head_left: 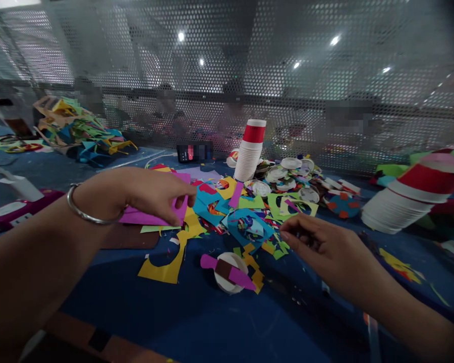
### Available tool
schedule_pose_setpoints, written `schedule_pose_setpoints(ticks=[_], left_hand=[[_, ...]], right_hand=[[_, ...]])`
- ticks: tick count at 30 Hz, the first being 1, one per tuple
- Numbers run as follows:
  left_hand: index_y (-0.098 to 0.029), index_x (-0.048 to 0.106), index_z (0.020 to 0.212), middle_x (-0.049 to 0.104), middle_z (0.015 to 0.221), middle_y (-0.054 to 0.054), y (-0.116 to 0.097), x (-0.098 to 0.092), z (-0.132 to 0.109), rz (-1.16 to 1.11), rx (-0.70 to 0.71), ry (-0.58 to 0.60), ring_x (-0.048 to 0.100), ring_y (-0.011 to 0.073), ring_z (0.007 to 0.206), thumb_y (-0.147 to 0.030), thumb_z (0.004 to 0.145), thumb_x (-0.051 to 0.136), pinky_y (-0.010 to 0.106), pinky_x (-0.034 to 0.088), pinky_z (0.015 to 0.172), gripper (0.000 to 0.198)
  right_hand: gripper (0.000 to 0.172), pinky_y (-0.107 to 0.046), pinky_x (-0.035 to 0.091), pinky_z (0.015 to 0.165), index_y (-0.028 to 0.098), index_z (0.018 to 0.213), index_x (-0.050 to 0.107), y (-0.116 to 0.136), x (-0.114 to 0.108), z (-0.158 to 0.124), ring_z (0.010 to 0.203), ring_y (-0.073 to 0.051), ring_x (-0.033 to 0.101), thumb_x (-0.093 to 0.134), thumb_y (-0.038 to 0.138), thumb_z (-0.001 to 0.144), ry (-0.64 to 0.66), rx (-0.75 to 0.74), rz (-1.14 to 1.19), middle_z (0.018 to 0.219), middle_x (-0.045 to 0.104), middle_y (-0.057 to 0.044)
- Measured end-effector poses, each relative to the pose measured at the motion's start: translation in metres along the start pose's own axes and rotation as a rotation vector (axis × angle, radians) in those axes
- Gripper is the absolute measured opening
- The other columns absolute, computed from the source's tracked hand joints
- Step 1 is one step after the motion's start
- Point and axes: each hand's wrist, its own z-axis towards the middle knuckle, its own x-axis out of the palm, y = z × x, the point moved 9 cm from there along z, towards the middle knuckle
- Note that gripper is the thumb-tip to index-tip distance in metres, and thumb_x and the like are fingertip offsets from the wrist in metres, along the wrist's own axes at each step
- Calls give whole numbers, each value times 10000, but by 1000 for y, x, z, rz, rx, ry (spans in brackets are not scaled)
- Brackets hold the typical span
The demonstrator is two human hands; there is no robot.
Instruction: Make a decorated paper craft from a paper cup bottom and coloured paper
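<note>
Purple paper (146,218) sits on the tabletop (166,317) under the left hand (151,191), that grip loosely curled with a gap, so imo a light pinch at the edge avoids creases. Further over, the right hand (323,247) has a narrow grip by the paper scraps (242,222), can't tell if it's holding anything.

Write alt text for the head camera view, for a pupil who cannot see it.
A person's left hand is over a purple sheet, their right hand beside coloured paper scraps on a blue table. Nearer the camera, between the hands, a purple-and-brown strip lies across a white disc. Farther back are two stacks of red-and-white cups.
</note>
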Motion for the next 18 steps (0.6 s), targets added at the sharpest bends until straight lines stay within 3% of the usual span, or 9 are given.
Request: schedule_pose_setpoints(ticks=[4,6,10,13,18], left_hand=[[-198,551,1293,645,1262,104,23,-6,15,-22,-92,-105,623,248,1055,-505,840,577,316,475,860,548],[-204,535,1332,594,1368,112,26,10,20,-19,-81,-14,583,282,1179,-579,802,611,338,463,936,654],[-257,496,1403,518,1476,95,18,33,21,31,-77,70,508,329,1309,-594,706,700,372,447,1008,800],[-249,461,1441,509,1488,97,5,35,18,35,-58,63,487,325,1339,-489,719,709,368,435,1041,800],[-230,502,1412,522,1478,96,-1,30,12,18,-63,31,497,317,1339,-481,763,670,376,434,1061,716]], right_hand=[[149,-267,410,519,239,870,594,1,2,-1,585,-142,539,553,364,940,8,-12,24,721,630,7],[124,-269,435,556,243,883,590,2,4,-1,628,-146,564,546,342,944,25,-19,48,759,644,7],[115,-274,426,560,246,885,581,4,6,-2,626,-141,538,532,326,951,50,-36,41,768,625,15],[118,-272,416,555,243,868,574,4,6,-2,622,-139,519,531,319,947,61,-43,29,756,607,19],[112,-268,410,555,238,872,573,2,7,-2,613,-131,515,532,311,948,61,-38,22,758,608,20]])
